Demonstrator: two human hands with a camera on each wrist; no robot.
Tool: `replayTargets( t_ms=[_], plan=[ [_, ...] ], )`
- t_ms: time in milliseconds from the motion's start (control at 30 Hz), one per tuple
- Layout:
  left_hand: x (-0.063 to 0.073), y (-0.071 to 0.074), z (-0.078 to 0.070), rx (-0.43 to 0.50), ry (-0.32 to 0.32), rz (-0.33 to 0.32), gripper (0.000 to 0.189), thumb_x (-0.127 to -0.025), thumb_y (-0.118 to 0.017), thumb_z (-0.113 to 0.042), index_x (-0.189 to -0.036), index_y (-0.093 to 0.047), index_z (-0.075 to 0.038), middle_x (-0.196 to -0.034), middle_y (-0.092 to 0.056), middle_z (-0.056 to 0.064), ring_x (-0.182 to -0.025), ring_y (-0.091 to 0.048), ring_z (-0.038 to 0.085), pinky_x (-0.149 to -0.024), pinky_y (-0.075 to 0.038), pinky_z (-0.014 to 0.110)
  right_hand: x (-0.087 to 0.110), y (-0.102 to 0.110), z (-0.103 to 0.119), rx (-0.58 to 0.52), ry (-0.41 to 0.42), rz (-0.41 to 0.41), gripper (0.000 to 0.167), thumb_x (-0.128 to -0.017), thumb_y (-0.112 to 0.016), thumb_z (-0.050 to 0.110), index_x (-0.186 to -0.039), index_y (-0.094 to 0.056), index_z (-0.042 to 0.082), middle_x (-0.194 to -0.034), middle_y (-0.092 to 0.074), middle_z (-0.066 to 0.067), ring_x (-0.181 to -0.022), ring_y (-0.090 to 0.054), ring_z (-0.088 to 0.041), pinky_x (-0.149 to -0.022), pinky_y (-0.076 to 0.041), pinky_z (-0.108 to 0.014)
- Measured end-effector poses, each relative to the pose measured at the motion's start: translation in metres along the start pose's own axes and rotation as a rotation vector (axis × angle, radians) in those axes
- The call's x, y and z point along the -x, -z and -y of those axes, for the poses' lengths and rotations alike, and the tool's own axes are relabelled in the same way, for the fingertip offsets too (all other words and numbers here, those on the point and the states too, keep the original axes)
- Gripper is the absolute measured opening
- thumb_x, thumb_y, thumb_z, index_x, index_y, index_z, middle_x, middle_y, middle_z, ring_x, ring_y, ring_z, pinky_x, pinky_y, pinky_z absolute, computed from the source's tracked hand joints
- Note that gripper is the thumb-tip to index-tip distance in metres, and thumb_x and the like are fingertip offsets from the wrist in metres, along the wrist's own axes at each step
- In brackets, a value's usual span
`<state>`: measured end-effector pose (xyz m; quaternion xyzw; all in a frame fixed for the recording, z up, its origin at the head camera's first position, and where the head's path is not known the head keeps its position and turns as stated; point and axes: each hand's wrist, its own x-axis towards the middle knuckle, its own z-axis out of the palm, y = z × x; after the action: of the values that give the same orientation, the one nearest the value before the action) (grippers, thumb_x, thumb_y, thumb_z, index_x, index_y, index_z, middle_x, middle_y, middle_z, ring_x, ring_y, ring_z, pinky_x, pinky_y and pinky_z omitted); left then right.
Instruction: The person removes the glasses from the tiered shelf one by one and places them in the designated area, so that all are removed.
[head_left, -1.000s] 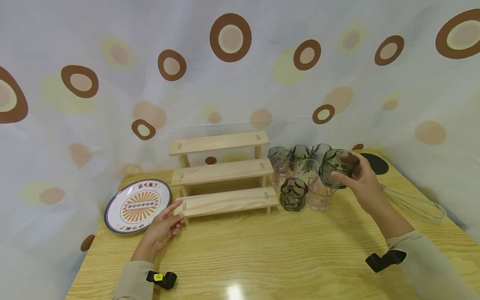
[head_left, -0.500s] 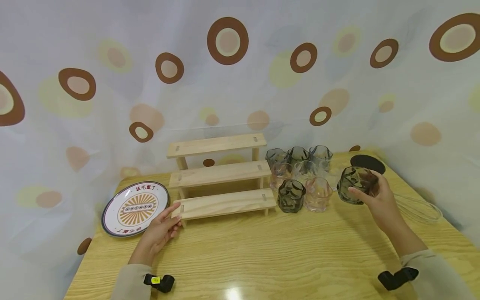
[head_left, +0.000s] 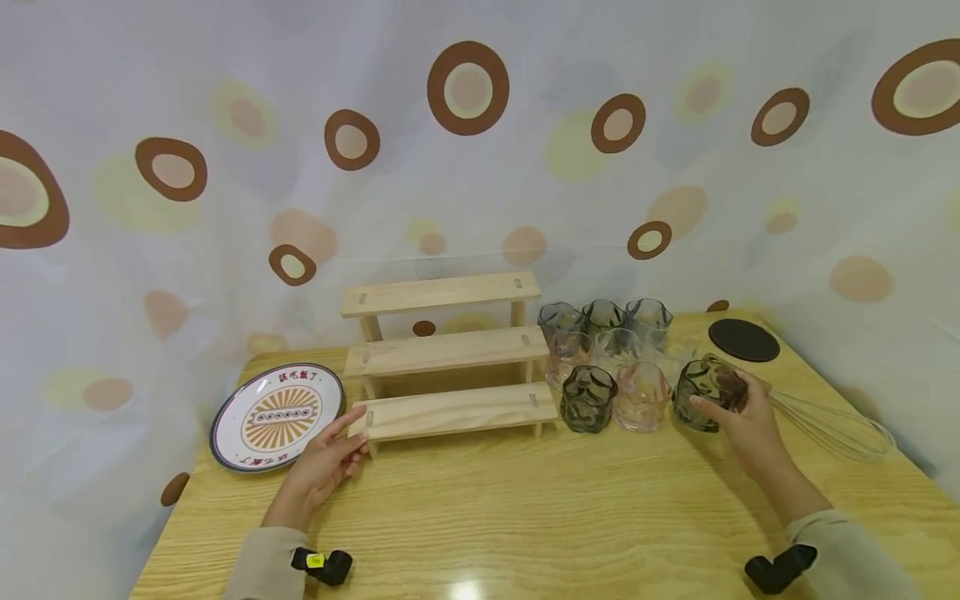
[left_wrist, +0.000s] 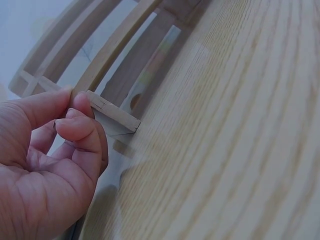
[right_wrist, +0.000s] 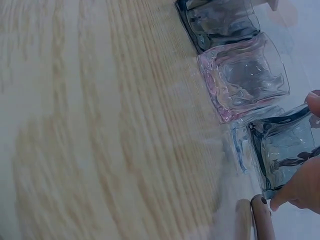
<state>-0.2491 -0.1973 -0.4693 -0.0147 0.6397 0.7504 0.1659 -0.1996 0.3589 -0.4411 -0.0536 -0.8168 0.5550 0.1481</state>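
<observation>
At the left end of a three-tier wooden rack (head_left: 453, 414), my left hand (head_left: 318, 471) pinches the lowest board between thumb and fingers. In the left wrist view the board's end (left_wrist: 114, 111) shows beside the curled fingers. My right hand (head_left: 750, 425) grips a smoky grey glass (head_left: 696, 398) with a wavy rim, to the right of a pink glass (head_left: 641, 398). I cannot tell whether its base touches the table. Another smoky glass (head_left: 588, 402) stands between the pink one and the rack. Behind these, several grey, pink and clear glasses stand close together, partly hidden.
A white plate (head_left: 322, 392) with an orange pattern lies left of the rack. At the right are a whisk (head_left: 836, 425) and a black round disc (head_left: 744, 340). A patterned cloth (head_left: 480, 200) hangs behind the wooden table (head_left: 480, 508).
My right hand has brought the smoky glass from above the other glasses, out to the right and down beside the pink glass. My left hand stays on the rack.
</observation>
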Motion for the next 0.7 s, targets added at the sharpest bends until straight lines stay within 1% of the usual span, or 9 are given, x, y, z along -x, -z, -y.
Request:
replayTargets(
  t_ms=[67, 167, 267, 400, 467, 567, 633, 700],
  plan=[
    [-0.0002, -0.0003, 0.0001, 0.000, 0.000, 0.002, 0.059, -0.097, -0.051, -0.004, -0.150, -0.026, -0.008, -0.075, -0.057, 0.000, -0.062, -0.047, 0.005, -0.050, -0.038, 0.015, -0.0004, -0.0009, -0.0016, -0.026, -0.020, 0.001, 0.079, -0.092, -0.062, 0.021, -0.145, -0.011, -0.008, -0.117, -0.034, 0.006, -0.098, -0.035, -0.006, -0.072, -0.039, -0.008],
    [-0.0010, -0.0005, 0.0005, -0.001, 0.001, -0.002, 0.059, -0.097, -0.051, -0.003, -0.150, -0.026, -0.009, -0.075, -0.057, 0.000, -0.061, -0.047, 0.005, -0.050, -0.038, 0.015, -0.0016, -0.0020, -0.0028, -0.045, -0.047, 0.003, 0.079, -0.092, -0.063, 0.022, -0.144, -0.012, -0.008, -0.118, -0.033, 0.005, -0.100, -0.035, -0.007, -0.073, -0.039, -0.007],
    [-0.0011, -0.0001, 0.0004, -0.003, 0.004, -0.003, 0.059, -0.097, -0.050, -0.004, -0.150, -0.026, -0.009, -0.075, -0.056, 0.000, -0.062, -0.046, 0.005, -0.050, -0.038, 0.015, -0.0031, -0.0031, -0.0038, -0.016, -0.084, 0.007, 0.082, -0.092, -0.063, 0.026, -0.144, -0.010, -0.008, -0.120, -0.033, -0.002, -0.099, -0.034, -0.007, -0.073, -0.039, -0.008],
    [-0.0013, 0.0006, 0.0000, -0.003, 0.007, 0.004, 0.059, -0.097, -0.051, -0.005, -0.150, -0.026, -0.011, -0.076, -0.056, 0.000, -0.062, -0.046, 0.005, -0.050, -0.038, 0.015, -0.0052, -0.0052, -0.0050, 0.036, -0.134, 0.013, 0.088, -0.091, -0.063, 0.031, -0.146, -0.007, -0.008, -0.127, -0.030, -0.013, -0.102, -0.034, -0.014, -0.072, -0.040, -0.011],
    [-0.0012, 0.0007, -0.0002, -0.001, 0.008, 0.002, 0.059, -0.097, -0.051, -0.005, -0.150, -0.026, -0.011, -0.076, -0.056, 0.000, -0.062, -0.046, 0.005, -0.050, -0.038, 0.015, -0.0064, -0.0063, -0.0057, 0.039, -0.151, 0.019, 0.088, -0.091, -0.063, 0.033, -0.146, -0.006, -0.007, -0.129, -0.029, -0.015, -0.108, -0.034, -0.021, -0.073, -0.040, -0.013],
    [-0.0010, 0.0008, -0.0002, -0.003, 0.010, 0.001, 0.060, -0.097, -0.051, -0.005, -0.151, -0.025, -0.011, -0.076, -0.056, 0.000, -0.063, -0.046, 0.005, -0.050, -0.038, 0.015, -0.0080, -0.0075, -0.0068, 0.028, -0.172, 0.027, 0.088, -0.091, -0.063, 0.034, -0.146, -0.006, -0.006, -0.130, -0.028, -0.015, -0.118, -0.030, -0.031, -0.080, -0.041, -0.021],
    [-0.0007, 0.0009, -0.0002, -0.004, 0.008, 0.001, 0.060, -0.097, -0.051, -0.005, -0.151, -0.025, -0.011, -0.076, -0.056, 0.000, -0.063, -0.046, 0.005, -0.050, -0.038, 0.015, -0.0089, -0.0079, -0.0077, 0.021, -0.183, 0.031, 0.088, -0.091, -0.062, 0.035, -0.146, -0.006, -0.005, -0.132, -0.027, -0.016, -0.123, -0.026, -0.035, -0.085, -0.041, -0.028],
    [-0.0004, 0.0011, 0.0001, -0.009, 0.008, 0.002, 0.060, -0.097, -0.051, -0.006, -0.151, -0.025, -0.011, -0.076, -0.056, 0.000, -0.063, -0.046, 0.005, -0.050, -0.038, 0.015, -0.0096, -0.0084, -0.0087, 0.015, -0.188, 0.034, 0.088, -0.091, -0.062, 0.035, -0.146, -0.006, -0.005, -0.133, -0.026, -0.016, -0.125, -0.025, -0.036, -0.088, -0.039, -0.034]
  ],
)
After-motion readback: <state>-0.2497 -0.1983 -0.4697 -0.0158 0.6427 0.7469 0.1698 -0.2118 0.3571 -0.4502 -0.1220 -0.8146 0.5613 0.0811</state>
